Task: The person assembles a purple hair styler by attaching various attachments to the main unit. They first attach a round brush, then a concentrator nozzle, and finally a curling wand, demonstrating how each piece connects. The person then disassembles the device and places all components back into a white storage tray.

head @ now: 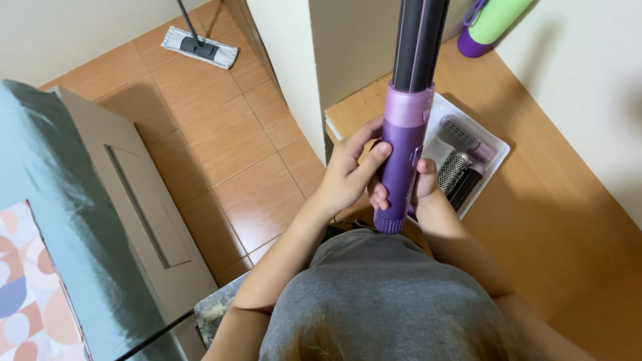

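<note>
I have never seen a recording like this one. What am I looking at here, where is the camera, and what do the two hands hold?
There is no machine here. A person wears one camera on the head, and it looks straight down, so you see the grey shirt at the bottom and both arms reaching forward.

The left hand and the right hand both grip a purple hair styling tool, held upright, with a long dark barrel pointing up toward the camera.

Under the hands is a wooden table. On it lies a white tray with round brush attachments. At the far edge lies a green and purple bottle.

To the left is the tiled floor, with a flat mop on it.
</note>
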